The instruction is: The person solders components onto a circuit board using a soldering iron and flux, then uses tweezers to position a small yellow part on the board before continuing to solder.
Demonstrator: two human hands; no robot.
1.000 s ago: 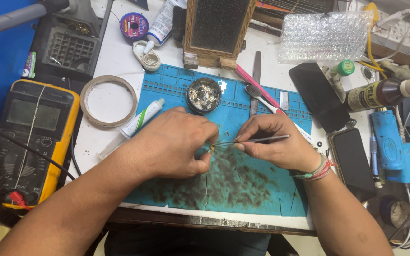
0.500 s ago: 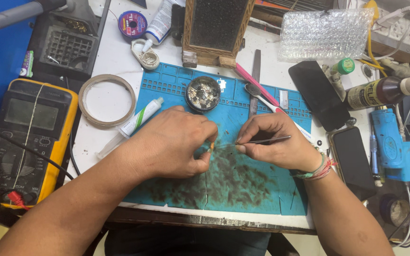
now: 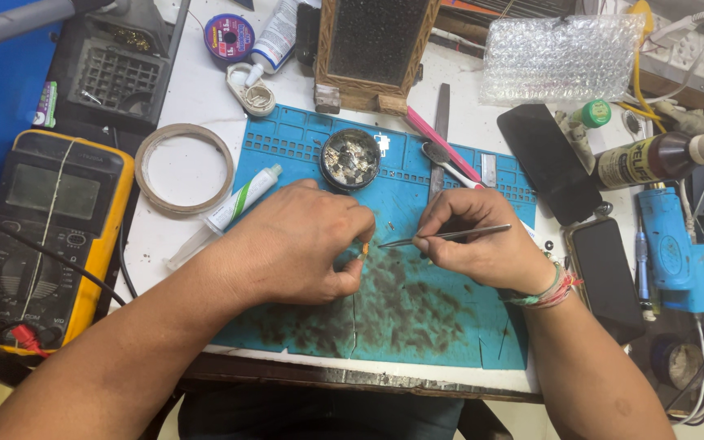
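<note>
My left hand rests on the blue work mat and pinches a tiny orange part between thumb and fingertips. My right hand grips metal tweezers like a pen. Their tips point left and almost touch the small part. The part is mostly hidden by my fingers, so I cannot make out its shape. The mat under both hands is stained dark.
A round tin of scraps sits just beyond my hands. A white syringe tube, tape ring and yellow multimeter lie left. Two dark phones, a brown bottle and a blue tool lie right. A wooden stand is behind.
Both hands have stayed nearly in place. The tweezer tips have shifted slightly at the small part.
</note>
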